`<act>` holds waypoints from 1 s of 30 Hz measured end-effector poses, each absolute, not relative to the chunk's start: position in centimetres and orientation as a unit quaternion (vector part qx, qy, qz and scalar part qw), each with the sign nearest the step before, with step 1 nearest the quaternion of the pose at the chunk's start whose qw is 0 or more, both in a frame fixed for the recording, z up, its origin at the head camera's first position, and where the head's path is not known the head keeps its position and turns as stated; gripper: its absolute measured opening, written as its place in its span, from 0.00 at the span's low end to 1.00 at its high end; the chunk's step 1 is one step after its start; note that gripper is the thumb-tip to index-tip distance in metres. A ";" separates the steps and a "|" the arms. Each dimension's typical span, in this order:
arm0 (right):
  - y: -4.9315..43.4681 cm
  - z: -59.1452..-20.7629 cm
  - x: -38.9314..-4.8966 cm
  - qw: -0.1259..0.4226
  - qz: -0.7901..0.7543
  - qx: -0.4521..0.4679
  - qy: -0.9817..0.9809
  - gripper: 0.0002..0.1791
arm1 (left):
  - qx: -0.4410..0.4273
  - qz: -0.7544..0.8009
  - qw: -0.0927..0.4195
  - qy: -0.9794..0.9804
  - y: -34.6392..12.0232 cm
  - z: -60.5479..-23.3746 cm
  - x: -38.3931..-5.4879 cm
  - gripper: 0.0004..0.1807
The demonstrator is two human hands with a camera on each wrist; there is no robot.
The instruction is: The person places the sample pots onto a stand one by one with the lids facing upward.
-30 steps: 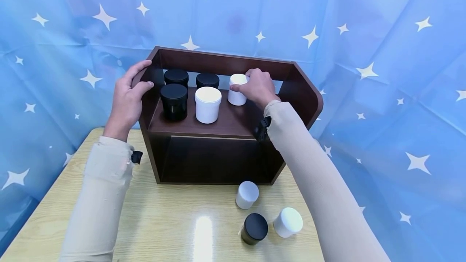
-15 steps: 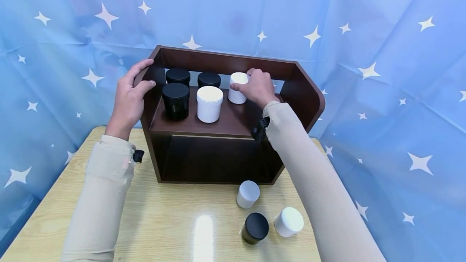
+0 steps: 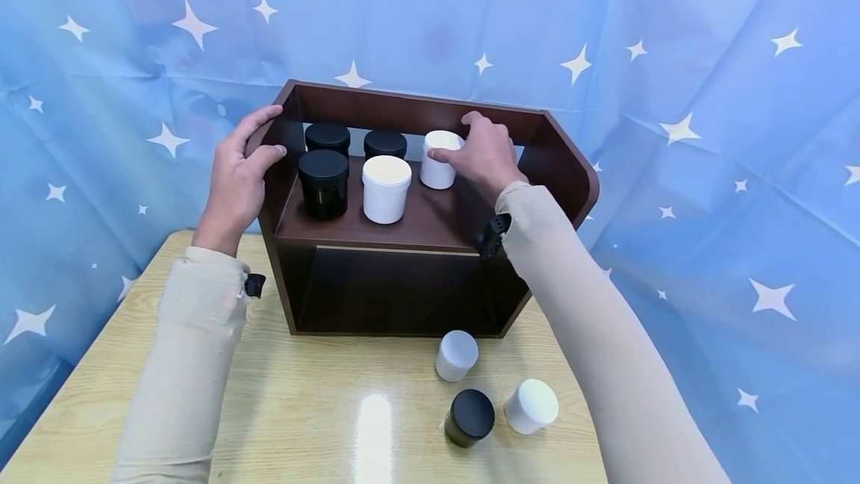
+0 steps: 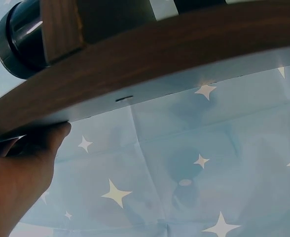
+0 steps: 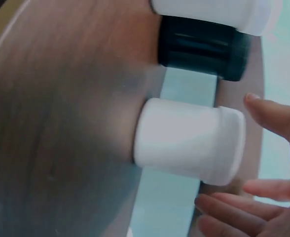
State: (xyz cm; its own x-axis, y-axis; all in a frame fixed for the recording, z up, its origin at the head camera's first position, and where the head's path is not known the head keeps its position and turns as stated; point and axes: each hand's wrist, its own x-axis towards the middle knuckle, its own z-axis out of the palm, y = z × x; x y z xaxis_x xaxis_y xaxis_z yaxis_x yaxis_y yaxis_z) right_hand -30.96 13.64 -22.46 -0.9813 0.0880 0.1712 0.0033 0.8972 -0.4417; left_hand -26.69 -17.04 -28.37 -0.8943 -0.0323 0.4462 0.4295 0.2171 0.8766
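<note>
On the upper level of a dark brown shelf unit (image 3: 376, 239), my right hand (image 3: 489, 159) is spread beside a white jar (image 3: 437, 170). In the right wrist view, the thumb and fingers are apart around the lid end of that white jar (image 5: 184, 138), with gaps showing. My left hand (image 3: 237, 178) rests against the unit's left side panel, its thumb and index finger extended along the edge. The left wrist view shows that hand (image 4: 29, 168) against the panel (image 4: 150, 79). To the left of the white jar stand another white jar (image 3: 386, 196) and several black-lidded jars (image 3: 324, 189).
On the wooden table (image 3: 302, 409) in front of the unit stand a white jar (image 3: 457, 357), a black jar (image 3: 470, 420) and another white jar (image 3: 532, 408). A blue curtain (image 3: 430, 28) with white stars hangs behind. The unit's lower compartment (image 3: 396, 290) lies under the jars.
My right hand has let go of the white jar and moved slightly right, its fingers spreading. The jar stays upright on the shelf. My left hand keeps its place.
</note>
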 end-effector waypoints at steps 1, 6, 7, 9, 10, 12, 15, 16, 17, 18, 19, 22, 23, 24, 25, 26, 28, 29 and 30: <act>13.8 -22.3 -30.8 0.094 0.224 -0.022 -0.970 0.48 | -0.131 -0.612 0.188 -0.757 -17.0 -28.4 -26.7 0.27; 14.7 -21.3 -30.0 0.093 0.210 -0.012 -0.973 0.47 | -0.131 -0.613 0.188 -0.756 -17.0 -28.3 -26.6 0.27; 15.0 -21.1 -29.8 0.093 0.208 -0.011 -0.974 0.47 | -0.131 -0.614 0.188 -0.755 -17.0 -28.3 -26.6 0.27; 15.5 -20.7 -29.3 0.093 0.212 -0.015 -0.973 0.47 | -0.134 -0.615 0.186 -0.754 -17.0 -28.3 -26.7 0.27; 15.8 -20.6 -29.1 0.094 0.216 -0.018 -0.972 0.47 | -0.135 -0.616 0.186 -0.754 -17.0 -28.3 -26.7 0.27; 16.4 -20.3 -28.5 0.098 0.225 -0.024 -0.969 0.47 | -0.136 -0.618 0.186 -0.752 -16.9 -28.2 -26.7 0.27; 17.1 -20.0 -27.7 0.104 0.237 -0.025 -0.966 0.48 | -0.136 -0.617 0.187 -0.753 -17.0 -28.3 -26.7 0.27; 17.3 -19.9 -27.4 0.108 0.241 -0.021 -0.964 0.48 | -0.136 -0.617 0.187 -0.752 -17.0 -28.2 -26.6 0.27; 17.5 -19.9 -27.1 0.109 0.242 -0.017 -0.964 0.48 | -0.136 -0.618 0.187 -0.751 -17.0 -28.2 -26.5 0.27; 17.6 -19.8 -26.9 0.111 0.243 -0.011 -0.964 0.47 | -0.136 -0.619 0.186 -0.751 -17.1 -28.2 -26.5 0.27; 17.7 -19.8 -26.6 0.112 0.243 -0.004 -0.963 0.47 | -0.136 -0.619 0.185 -0.751 -17.1 -28.1 -26.5 0.27; 18.0 -19.8 -26.0 0.120 0.240 0.017 -0.963 0.45 | -0.136 -0.621 0.182 -0.750 -17.2 -28.1 -26.4 0.27; 18.0 -19.8 -25.8 0.122 0.238 0.024 -0.963 0.44 | -0.135 -0.620 0.182 -0.751 -17.2 -28.1 -26.4 0.27; 18.1 -19.8 -25.6 0.123 0.239 0.030 -0.963 0.44 | -0.134 -0.620 0.182 -0.752 -17.2 -28.1 -26.4 0.26; 18.1 -19.8 -25.3 0.125 0.240 0.035 -0.962 0.43 | -0.134 -0.619 0.182 -0.752 -17.2 -28.1 -26.4 0.26; 18.2 -19.8 -25.1 0.127 0.241 0.039 -0.961 0.43 | -0.134 -0.618 0.181 -0.753 -17.2 -28.1 -26.4 0.26; 18.3 -19.7 -24.5 0.129 0.247 0.047 -0.959 0.44 | -0.133 -0.618 0.180 -0.754 -17.1 -28.1 -26.4 0.26; 18.4 -19.6 -24.2 0.129 0.251 0.050 -0.958 0.44 | -0.133 -0.618 0.179 -0.754 -17.1 -28.1 -26.4 0.26; 18.5 -19.5 -23.9 0.130 0.255 0.053 -0.957 0.44 | -0.134 -0.618 0.178 -0.754 -17.0 -28.1 -26.4 0.27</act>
